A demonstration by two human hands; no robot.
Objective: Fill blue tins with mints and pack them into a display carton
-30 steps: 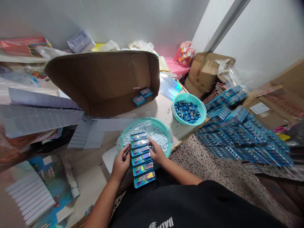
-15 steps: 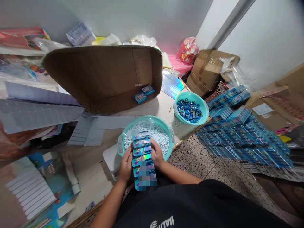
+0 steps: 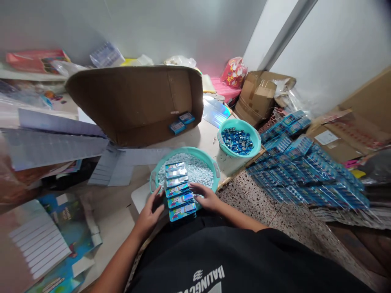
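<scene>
A row of several small, shiny blue flat packs (image 3: 179, 190) with coloured print lies over the near side of a turquoise basin (image 3: 216, 183), reaching to my lap. Small white pellets (image 3: 200, 173) fill much of that basin. My left hand (image 3: 151, 209) is just left of the row, thumb and fingers apart and holding nothing. On the other side, my right hand (image 3: 207, 197) is open too, its fingertips close to the packs' right ends; whether they touch is unclear. What bears the row from below is hidden.
A cardboard box (image 3: 134, 106) on its side holds two blue boxes (image 3: 181, 123). At right, a smaller turquoise basin (image 3: 256, 142) contains round blue pieces. Wrapped blue packs (image 3: 305, 171) are piled beyond the table's edge. White folded card strips (image 3: 55, 148) lie at left.
Both my hands have come off the row of packs and moved outward with fingers spread. The row, earlier pressed between them, now lies lower over the basin. The view has shifted slightly.
</scene>
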